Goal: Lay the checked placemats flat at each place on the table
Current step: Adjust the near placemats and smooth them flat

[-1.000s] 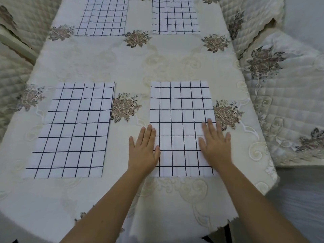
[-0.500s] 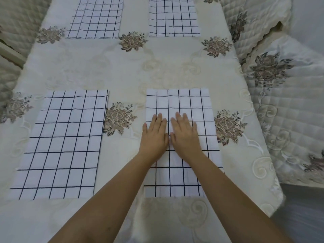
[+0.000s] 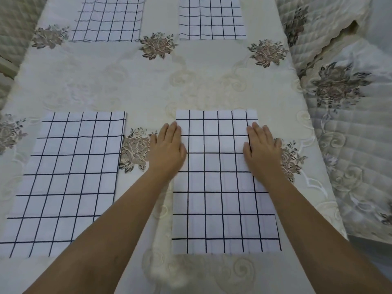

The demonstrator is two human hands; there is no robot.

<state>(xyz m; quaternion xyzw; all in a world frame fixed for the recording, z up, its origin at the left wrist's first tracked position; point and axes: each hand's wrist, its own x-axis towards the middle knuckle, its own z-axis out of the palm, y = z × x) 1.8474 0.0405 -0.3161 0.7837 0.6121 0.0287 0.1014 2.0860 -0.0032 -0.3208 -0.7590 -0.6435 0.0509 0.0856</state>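
Observation:
Several white placemats with dark checks lie flat on the cream embroidered tablecloth (image 3: 148, 90). The near right placemat (image 3: 222, 187) has both my hands on it. My left hand (image 3: 168, 148) presses flat on its upper left edge, fingers together and extended. My right hand (image 3: 263, 150) lies flat on its upper right edge. Neither hand grips anything. The near left placemat (image 3: 65, 179) lies flat beside it. Two more placemats, far left (image 3: 108, 20) and far right (image 3: 211, 18), lie at the far side, cut off by the frame's top.
Quilted chair covers with brown flower embroidery stand to the right (image 3: 347, 128) and far right (image 3: 318, 24). Another padded chair back (image 3: 12, 28) shows at the far left. The table's right edge (image 3: 314, 158) drops off just past my right hand.
My hands were side by side in the middle of the near right placemat; they have slid apart to its left and right edges, farther up the mat.

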